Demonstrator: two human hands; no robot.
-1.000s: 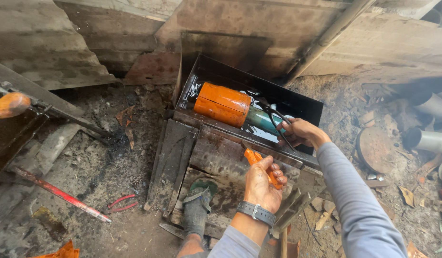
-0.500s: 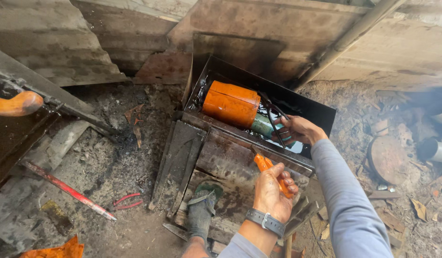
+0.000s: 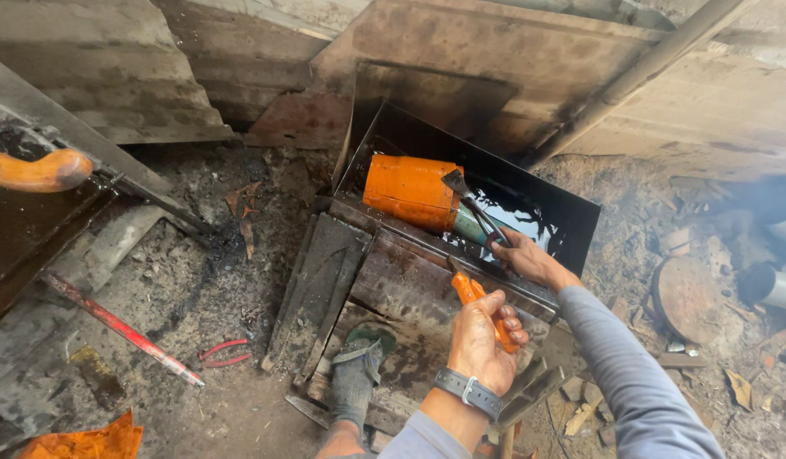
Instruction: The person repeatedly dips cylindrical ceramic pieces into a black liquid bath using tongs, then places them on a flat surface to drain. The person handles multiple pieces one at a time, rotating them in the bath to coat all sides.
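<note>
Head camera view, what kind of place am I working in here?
Likely a rough metalworking or blacksmith's yard. An orange cylinder lies in a black metal trough of dark liquid, rusty steel plates cover the sooty ground, and the left hand grips an orange-handled tool.

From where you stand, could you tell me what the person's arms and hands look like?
Both hands are bare. The left hand has a dark wristwatch with a metal buckle above a grey cuff. The right hand comes out of a long grey-blue sleeve.
</note>
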